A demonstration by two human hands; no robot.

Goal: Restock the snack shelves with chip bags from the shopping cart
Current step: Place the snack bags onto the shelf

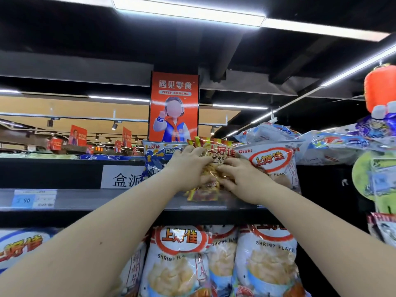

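- Left hand [188,166] and right hand [242,176] curl their fingers round the chip bag [216,155] at the shelf's [107,200] front edge.
- Released there, it may topple off; squeezing could crush chips.

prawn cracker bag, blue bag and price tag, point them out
prawn cracker bag [218,154], head view, on the red lettering near its top
blue bag [155,160], head view, on its front panel
price tag [24,200], head view, on its blue part with the price
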